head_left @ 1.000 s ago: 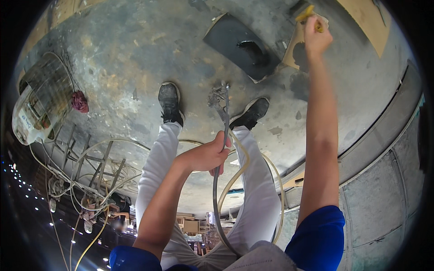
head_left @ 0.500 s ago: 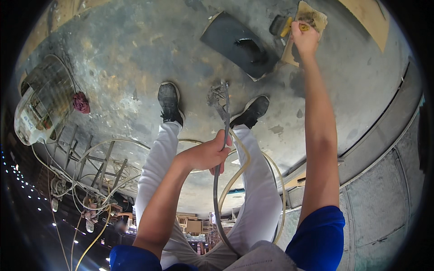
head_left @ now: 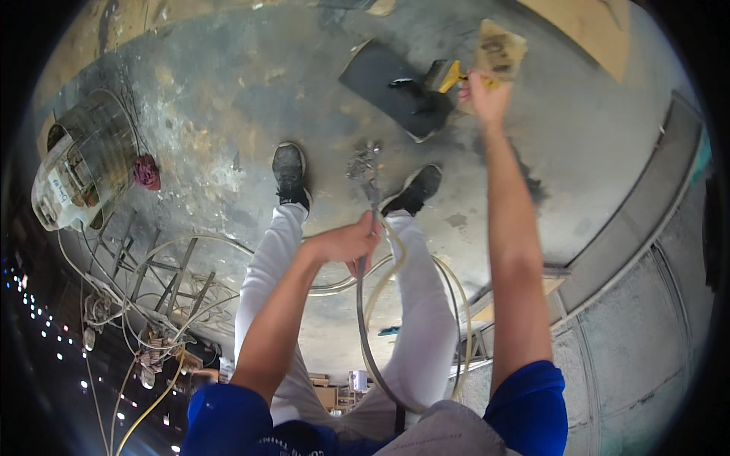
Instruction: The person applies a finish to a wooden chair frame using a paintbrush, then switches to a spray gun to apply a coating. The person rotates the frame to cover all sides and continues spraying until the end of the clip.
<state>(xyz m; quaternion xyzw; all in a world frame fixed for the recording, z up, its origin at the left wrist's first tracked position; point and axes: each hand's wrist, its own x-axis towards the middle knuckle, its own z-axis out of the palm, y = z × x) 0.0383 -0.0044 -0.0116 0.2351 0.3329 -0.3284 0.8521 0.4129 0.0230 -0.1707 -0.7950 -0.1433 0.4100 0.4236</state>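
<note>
My left hand [head_left: 346, 243] is closed around the grip of a metal spray tool [head_left: 363, 163] that points down between my two dark shoes [head_left: 289, 171]. A hose [head_left: 366, 334] loops from the tool back toward my waist. At full reach, my right hand [head_left: 483, 95] grips a yellow-handled brush [head_left: 445, 76]. Its bristles sit at the edge of a dark flat panel [head_left: 376, 72] lying on the floor. A brown piece of cardboard [head_left: 500, 49] lies just behind that hand.
A stained concrete floor [head_left: 228, 114] spreads below. A dirty white bucket-like container [head_left: 76, 171] and a red rag [head_left: 147, 171] lie at the left. Metal frames and cables [head_left: 144, 273] are lower left. A wooden board [head_left: 585, 30] is top right, a raised kerb [head_left: 631, 228] at the right.
My right hand has swung left and lower in the picture with the brush, from beside the cardboard to the dark panel's edge. My left hand and the tool stay put.
</note>
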